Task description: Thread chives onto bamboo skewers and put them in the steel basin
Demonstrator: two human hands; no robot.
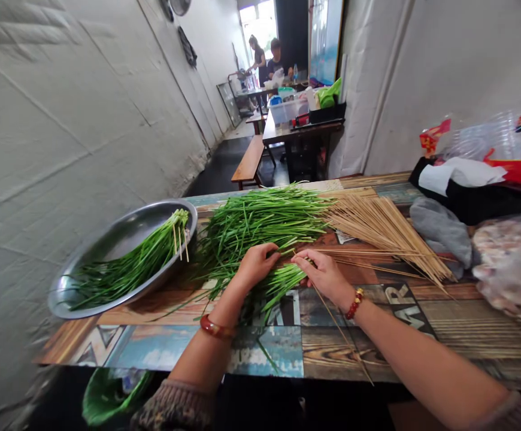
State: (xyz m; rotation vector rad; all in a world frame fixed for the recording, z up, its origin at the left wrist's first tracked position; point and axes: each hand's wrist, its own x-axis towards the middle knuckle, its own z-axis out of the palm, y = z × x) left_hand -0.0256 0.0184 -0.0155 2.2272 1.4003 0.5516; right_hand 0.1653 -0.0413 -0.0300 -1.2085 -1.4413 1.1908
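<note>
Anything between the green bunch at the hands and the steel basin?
Yes. The left hand and forearm lie on the basin side of the green bunch; past them, leaf ends of the loose green pile spread over the table. Last comes the raised rim of the steel basin.

Smooth glossy metal basin (123, 242), matt wooden skewers (384, 233), wood-grain tabletop (348, 353), polished red bangle (214, 327), ribbed knit cuff (179, 398), thin see-through plastic bag (518, 284)

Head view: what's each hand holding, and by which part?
Right hand: a thin skewer, near its far end. Left hand: at the green stalks; whether it holds any cannot be told.
</note>
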